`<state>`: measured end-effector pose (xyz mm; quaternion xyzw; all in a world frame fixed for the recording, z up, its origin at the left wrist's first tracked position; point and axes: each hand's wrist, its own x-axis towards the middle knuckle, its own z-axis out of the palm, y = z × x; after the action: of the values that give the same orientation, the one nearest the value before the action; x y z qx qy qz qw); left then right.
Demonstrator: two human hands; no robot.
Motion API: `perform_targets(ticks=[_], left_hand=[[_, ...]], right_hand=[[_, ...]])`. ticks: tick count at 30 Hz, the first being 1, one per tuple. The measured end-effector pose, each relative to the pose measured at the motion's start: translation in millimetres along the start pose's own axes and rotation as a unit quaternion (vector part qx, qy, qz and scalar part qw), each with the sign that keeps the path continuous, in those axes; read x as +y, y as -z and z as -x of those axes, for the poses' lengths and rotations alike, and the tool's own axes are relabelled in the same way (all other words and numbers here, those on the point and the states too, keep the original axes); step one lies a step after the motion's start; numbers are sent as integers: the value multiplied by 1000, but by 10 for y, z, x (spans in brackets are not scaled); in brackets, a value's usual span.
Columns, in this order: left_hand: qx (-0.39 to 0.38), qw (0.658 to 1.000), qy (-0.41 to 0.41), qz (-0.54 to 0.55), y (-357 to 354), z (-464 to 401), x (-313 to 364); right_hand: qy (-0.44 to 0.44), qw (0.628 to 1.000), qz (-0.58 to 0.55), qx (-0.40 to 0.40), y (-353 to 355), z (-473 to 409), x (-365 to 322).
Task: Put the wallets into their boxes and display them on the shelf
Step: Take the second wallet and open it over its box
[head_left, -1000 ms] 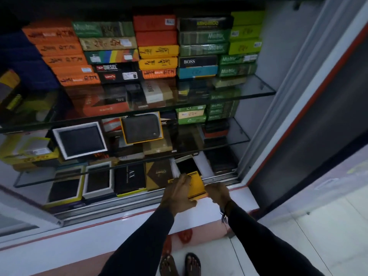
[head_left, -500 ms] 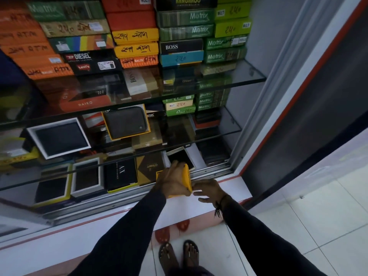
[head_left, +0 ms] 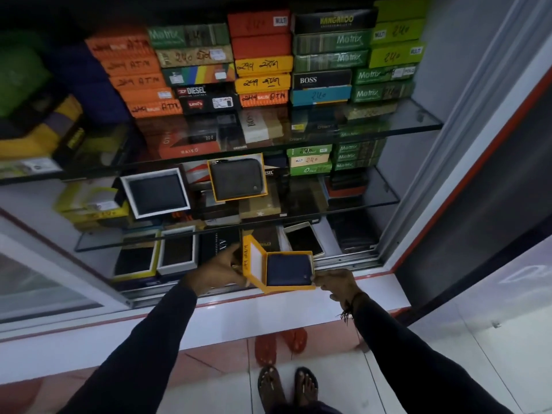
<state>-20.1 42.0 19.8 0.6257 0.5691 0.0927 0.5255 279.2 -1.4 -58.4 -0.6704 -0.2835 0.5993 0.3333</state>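
A yellow wallet box is held open in front of the lowest shelf. Its lid stands up on the left, gripped by my left hand. A dark blue wallet lies in the box's base, and my right hand pinches the base at its right edge. Other opened boxes with wallets lean on display: a white one and a yellow one on the middle glass shelf.
Stacks of closed coloured wallet boxes fill the upper glass shelf. A sliding glass door covers the left side. The cabinet's white sill runs below the hands. My sandalled feet stand on the tiled floor.
The yellow box was shut and held by both hands. My left hand has swung its lid up and open, baring the blue wallet, while my right hand holds the base.
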Motion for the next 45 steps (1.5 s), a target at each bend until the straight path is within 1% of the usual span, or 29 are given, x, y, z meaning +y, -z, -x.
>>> perform_targets(ticks=[2, 3, 4, 6, 8, 9, 13, 15, 16, 18, 19, 21, 22, 23, 24, 27, 30, 32, 33, 35, 38, 39, 41, 45], left_hand=[[-16, 1000, 18, 0, 97, 107, -142], [-10, 999, 33, 20, 129, 122, -203], [14, 997, 50, 51, 151, 133, -238], [108, 985, 94, 92, 164, 103, -325], [211, 970, 111, 47, 156, 42, -418], [246, 963, 112, 25, 146, 24, -462], [311, 939, 144, 16, 65, 30, -567], [297, 939, 161, 61, 38, -12, -675], [269, 943, 166, 106, 2, -19, -689], [208, 944, 146, 211, -116, -26, -648], [194, 939, 132, 252, -186, -36, -600], [195, 928, 113, 297, -310, -69, -558], [206, 925, 105, 302, -336, -84, -566], [210, 930, 95, 286, -341, -111, -597], [206, 945, 82, 242, -335, -137, -643], [148, 978, 63, 136, -336, -94, -696], [93, 989, 42, 107, -329, -84, -688], [75, 992, 29, 100, -330, -81, -692], [73, 992, 29, 95, -327, -80, -690], [75, 994, 27, 72, -322, -68, -677], [82, 995, 22, 51, -318, -114, -763], [80, 995, 19, 51, -317, -175, -851], [75, 996, 10, 54, -300, -183, -865], [58, 994, -8, 93, -265, -3, -596]], right_hand=[[24, 1000, 14, 13, -94, 55, -69], [33, 999, 16, 17, -131, 83, -101], [41, 999, 18, 17, -180, 87, -130], [46, 998, 29, 23, -271, 111, -177], [62, 997, 39, 19, -350, 98, -190], [72, 996, 46, 22, -403, 106, -205], [100, 990, 77, 58, -554, 90, -215], [106, 987, 104, 64, -605, 45, -221], [100, 985, 123, 62, -632, 15, -221], [77, 979, 180, 55, -724, 4, -251], [74, 972, 213, 62, -775, 34, -272], [66, 952, 283, 93, -852, 87, -296], [59, 947, 301, 99, -871, 103, -290], [53, 942, 316, 102, -886, 103, -269], [54, 936, 330, 106, -885, 95, -242], [99, 911, 384, 112, -892, 92, -189], [160, 880, 438, 90, -967, 74, -207], [160, 864, 475, 53, -1029, 40, -233], [150, 866, 476, 38, -1058, -3, -233], [115, 889, 442, 23, -1133, -53, -244], [67, 941, 328, 52, -1201, -49, -306], [65, 952, 291, 64, -1211, -63, -318], [84, 959, 256, 92, -1241, -70, -336], [106, 974, 180, 83, -1283, -84, -350]])
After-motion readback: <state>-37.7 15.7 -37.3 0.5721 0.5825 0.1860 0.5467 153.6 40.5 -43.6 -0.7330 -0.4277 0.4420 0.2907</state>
